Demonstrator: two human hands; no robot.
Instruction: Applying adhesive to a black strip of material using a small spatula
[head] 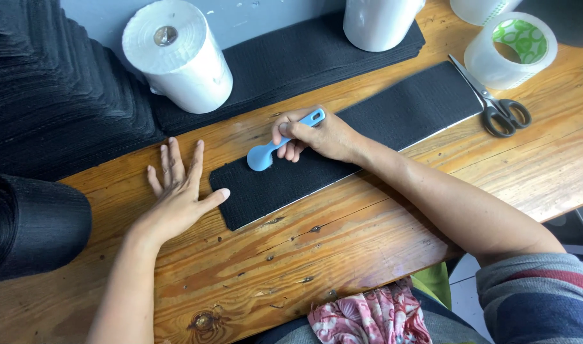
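Note:
A long black fabric strip (393, 121) lies diagonally across the wooden table (342, 236). My right hand (317, 135) grips a light blue plastic spoon-shaped tool (266, 153), its rounded end pressed on the strip's left part. My left hand (176, 191) lies flat on the wood with fingers spread, the thumb touching the strip's left end.
Black-handled scissors (498, 105) lie at the right beside a clear tape roll (511, 48). Two white rolls (176, 54) (377, 22) stand at the back on stacked black strips (285, 57). A tall pile of black fabric (49, 89) fills the left, with a black roll (33, 226) below it.

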